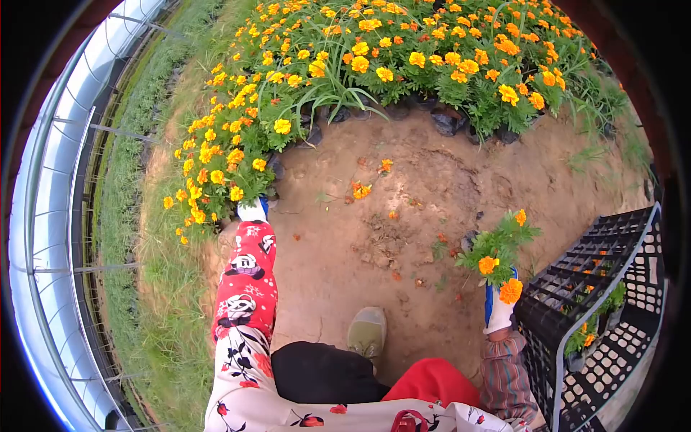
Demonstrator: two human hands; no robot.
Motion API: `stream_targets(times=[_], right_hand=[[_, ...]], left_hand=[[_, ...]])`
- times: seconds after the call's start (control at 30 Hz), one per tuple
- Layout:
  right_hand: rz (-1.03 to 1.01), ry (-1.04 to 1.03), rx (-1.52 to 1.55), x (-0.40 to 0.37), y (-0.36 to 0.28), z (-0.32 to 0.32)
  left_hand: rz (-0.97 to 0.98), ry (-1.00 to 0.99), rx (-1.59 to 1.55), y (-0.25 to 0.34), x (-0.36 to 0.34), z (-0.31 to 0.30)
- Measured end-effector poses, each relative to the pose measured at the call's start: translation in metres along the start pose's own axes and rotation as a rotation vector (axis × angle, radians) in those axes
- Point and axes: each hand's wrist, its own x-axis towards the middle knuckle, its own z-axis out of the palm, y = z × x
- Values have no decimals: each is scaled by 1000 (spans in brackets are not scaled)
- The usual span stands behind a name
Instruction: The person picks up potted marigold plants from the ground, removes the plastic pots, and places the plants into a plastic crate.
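Note:
My left hand (pixel 252 210), in a white and blue glove, reaches into the edge of the marigold bed (pixel 223 162). Leaves and yellow flowers cover its fingers, so its grip cannot be seen. On the other side, my right hand (pixel 499 311), gloved the same way, is closed on a marigold plant (pixel 497 248) with orange flowers. The plant leans left, and part of a dark bag (pixel 468 240) shows at its base. Foliage partly hides the right fingers. Just right of this hand stands a black plastic crate (pixel 565 288) with marigold plants inside.
Black plant bags (pixel 448 122) line the front of the flower bed. Fallen blossoms (pixel 361 190) lie on the bare soil (pixel 324 252). My shoe (pixel 367 330) is on the ground between the hands. Grass (pixel 169 309) and a greenhouse-like structure (pixel 54 237) are at left.

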Motion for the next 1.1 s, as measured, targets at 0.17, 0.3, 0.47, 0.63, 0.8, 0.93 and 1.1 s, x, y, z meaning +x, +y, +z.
stream_targets(times=[0.17,0.3,0.47,0.63,0.8,0.93,1.1], right_hand=[[163,-185,-7,-32,-18,35],[-293,-379,-480,-19,-77,82],[-27,-633,-617,4,-88,94],[-21,-532,-666,-21,-36,67],[-162,-604,-671,-23,-43,69],[-187,-642,-732,-23,-53,69],[-155,-670,-764,-24,-77,68]], left_hand=[[89,-195,-385,95,-39,-102],[342,-549,-525,195,-72,-151],[794,-253,-976,276,-88,-201],[135,-1031,-1086,237,0,-287],[258,-1153,-1453,237,-2,-294],[732,-631,-918,247,-15,-278],[577,-315,-690,244,-28,-242]])
